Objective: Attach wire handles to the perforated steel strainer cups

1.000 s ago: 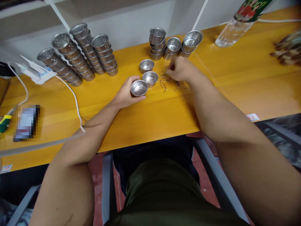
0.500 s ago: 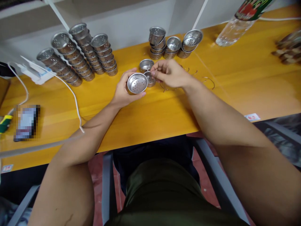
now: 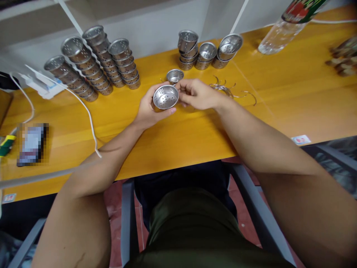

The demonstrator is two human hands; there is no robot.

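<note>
Above the table (image 3: pixel 178 141), my left hand (image 3: pixel 147 109) gripped the perforated steel cup (image 3: pixel 165 97); my right hand (image 3: pixel 196 95) pinched closed at its rim, contents unseen. A loose grip might drop the cup onto the wire hooks (image 3: pixel 225 89).

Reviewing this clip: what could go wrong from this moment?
The left hand holds a perforated metal cup above the table while the right hand pinches at its rim; a loose grip could drop it. The thin wire hooks lie tangled by the right wrist, which may snag or scatter them.
</note>
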